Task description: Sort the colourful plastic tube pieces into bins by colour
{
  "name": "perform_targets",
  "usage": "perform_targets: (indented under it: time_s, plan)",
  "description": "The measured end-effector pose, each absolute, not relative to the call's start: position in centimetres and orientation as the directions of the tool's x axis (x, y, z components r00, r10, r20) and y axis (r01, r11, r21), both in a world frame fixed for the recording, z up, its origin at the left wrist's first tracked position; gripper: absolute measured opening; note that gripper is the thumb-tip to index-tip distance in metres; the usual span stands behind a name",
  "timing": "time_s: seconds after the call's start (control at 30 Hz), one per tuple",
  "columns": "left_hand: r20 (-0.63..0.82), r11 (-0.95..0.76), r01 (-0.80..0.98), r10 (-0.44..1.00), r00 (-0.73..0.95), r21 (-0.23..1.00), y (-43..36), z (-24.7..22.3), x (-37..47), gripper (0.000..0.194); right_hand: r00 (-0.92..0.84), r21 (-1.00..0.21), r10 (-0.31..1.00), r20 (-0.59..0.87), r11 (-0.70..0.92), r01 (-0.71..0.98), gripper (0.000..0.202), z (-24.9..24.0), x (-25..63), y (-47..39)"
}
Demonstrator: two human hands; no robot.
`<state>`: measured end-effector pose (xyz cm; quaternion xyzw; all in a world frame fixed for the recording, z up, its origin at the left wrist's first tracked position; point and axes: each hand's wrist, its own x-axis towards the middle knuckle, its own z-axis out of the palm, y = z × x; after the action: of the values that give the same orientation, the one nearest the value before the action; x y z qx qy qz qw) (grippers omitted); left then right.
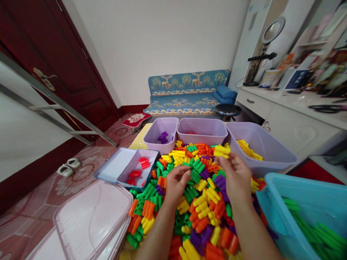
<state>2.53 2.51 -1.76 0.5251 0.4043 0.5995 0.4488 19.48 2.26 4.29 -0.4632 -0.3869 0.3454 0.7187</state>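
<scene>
My right hand [237, 177] is closed on a yellow plastic tube block [222, 151], lifted at the back right of a heap of coloured tube blocks [202, 209]. My left hand [175, 184] hovers over the heap's middle, beside green tube blocks [196, 168]. Its fingers curl in toward the thumb, and I see nothing between them. Orange, yellow, green and purple pieces lie mixed across the table, some as joined tubes. Behind my right hand, a lilac bin [276, 153] has yellow blocks [249, 150] inside.
A lilac bin [159, 146] with purple pieces and another lilac bin [203, 139] with a little orange line the back. Left are an open box [124, 180] with red pieces and stacked lids [92, 213]. A turquoise bin [306, 180] with green pieces stands right.
</scene>
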Motion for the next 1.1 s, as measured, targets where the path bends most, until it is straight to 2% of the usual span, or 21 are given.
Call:
perform_targets:
  time_s: [0.1, 0.17, 0.23, 0.3, 0.37, 0.4, 0.5, 0.57, 0.63, 0.73, 0.83, 0.9, 1.0, 1.1]
  plan:
    - [0.266, -0.269, -0.099, 0.963, -0.044, 0.958, 2.5, -1.8, 2.6, 0.018, 0.631, -0.772, 0.746, 0.212, 0.524, -0.360, 0.042, 4.5, 20.6, 2.5]
    - [0.271, -0.274, -0.089, 0.962, -0.045, 0.958, 2.5, -1.8, 2.7, 0.017, 0.615, -0.755, 0.771, 0.166, 0.500, -0.424, 0.040, 4.1, 21.1, 2.7]
    - [0.279, -0.282, -0.074, 0.959, -0.053, 0.956, 2.6, -1.9, 2.7, 0.017, 0.567, -0.829, 0.815, 0.114, 0.393, -0.399, 0.041, 3.4, 21.3, 3.0]
    - [0.307, -0.310, -0.031, 0.949, -0.076, 0.950, 2.5, -1.9, 2.6, 0.017, 0.489, -0.934, 0.866, 0.105, 0.255, -0.251, 0.041, 2.6, 21.3, 3.2]
    - [0.366, -0.360, 0.070, 0.923, -0.123, 0.930, 2.4, -1.8, 2.4, 0.015, 0.388, -0.984, 0.905, 0.177, 0.172, 0.046, 0.040, 1.7, 21.2, 3.5]
    - [0.406, -0.387, 0.141, 0.901, -0.152, 0.911, 2.4, -1.7, 2.3, 0.014, 0.326, -0.960, 0.916, 0.233, 0.164, 0.226, 0.040, 1.4, 21.1, 3.6]
    - [0.540, -0.427, 0.412, 0.815, -0.211, 0.805, 2.1, -1.3, 2.1, 0.013, 0.114, -0.740, 0.933, 0.341, 0.191, 0.645, 0.047, 0.6, 20.5, 3.6]
    - [0.595, -0.399, 0.588, 0.783, -0.181, 0.703, 1.9, -1.0, 2.1, 0.013, -0.001, -0.602, 0.946, 0.326, 0.208, 0.771, 0.052, 0.4, 20.0, 3.5]
    - [0.602, -0.365, 0.706, 0.791, -0.108, 0.607, 1.7, -0.8, 2.2, 0.017, -0.068, -0.516, 0.954, 0.292, 0.217, 0.828, 0.054, 0.4, 19.3, 3.2]
    - [0.570, -0.393, 0.752, 0.821, 0.028, 0.529, 1.5, -0.5, 2.5, 0.035, -0.119, -0.467, 0.960, 0.254, 0.229, 0.854, 0.058, 0.5, 18.4, 2.8]
    - [0.552, -0.467, 0.726, 0.821, 0.144, 0.506, 1.5, -0.6, 2.5, 0.046, -0.139, -0.484, 0.959, 0.246, 0.246, 0.840, 0.059, 0.5, 17.6, 2.6]
    - [0.556, -0.509, 0.702, 0.809, 0.192, 0.498, 1.5, -0.7, 2.4, 0.050, -0.129, -0.545, 0.956, 0.262, 0.257, 0.798, 0.059, 0.5, 17.2, 2.6]
    - [0.566, -0.553, 0.662, 0.792, 0.229, 0.505, 1.7, -1.0, 2.3, 0.053, -0.130, -0.700, 0.961, 0.244, 0.267, 0.662, 0.057, 0.7, 16.6, 2.5]
    - [0.547, -0.536, 0.643, 0.810, 0.211, 0.546, 1.9, -1.1, 2.3, 0.048, -0.154, -0.807, 0.961, 0.228, 0.275, 0.523, 0.051, 1.0, 16.1, 2.2]
